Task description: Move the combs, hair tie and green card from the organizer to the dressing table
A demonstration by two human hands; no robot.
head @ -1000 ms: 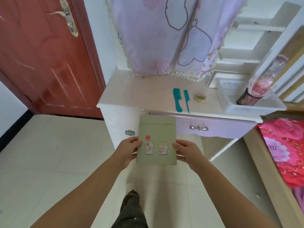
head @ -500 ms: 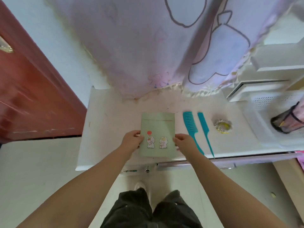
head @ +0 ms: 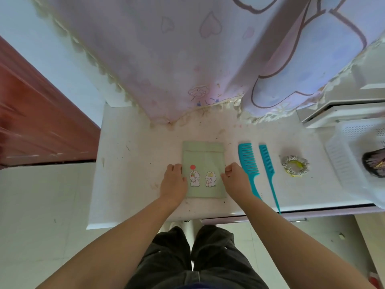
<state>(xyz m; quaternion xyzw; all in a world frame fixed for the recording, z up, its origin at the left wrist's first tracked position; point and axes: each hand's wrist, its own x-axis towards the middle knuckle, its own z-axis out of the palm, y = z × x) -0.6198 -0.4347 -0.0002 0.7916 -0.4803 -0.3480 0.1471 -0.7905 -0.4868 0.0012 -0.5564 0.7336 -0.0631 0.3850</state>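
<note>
The green card [head: 203, 161], printed with two white rabbits, lies flat on the white dressing table [head: 129, 163]. My left hand [head: 173, 182] grips its left edge and my right hand [head: 234, 180] grips its right edge. To the right lie a wide teal comb [head: 249, 163] and a thin teal tail comb [head: 268, 172], side by side with handles toward me. Further right rests a grey and yellow hair tie [head: 294, 165]. The white plastic organizer [head: 343, 163] stands at the right end of the table.
A dark cup of items [head: 374, 164] sits inside the organizer. A pale purple curtain [head: 187, 59] hangs over the table's back edge. A red-brown door [head: 37, 122] is on the left. My legs stand against the table front on a tiled floor [head: 41, 205].
I stepped up to the table and brought the card from in front of the drawer down onto the tabletop, left of the combs. Both hands stay on its edges.
</note>
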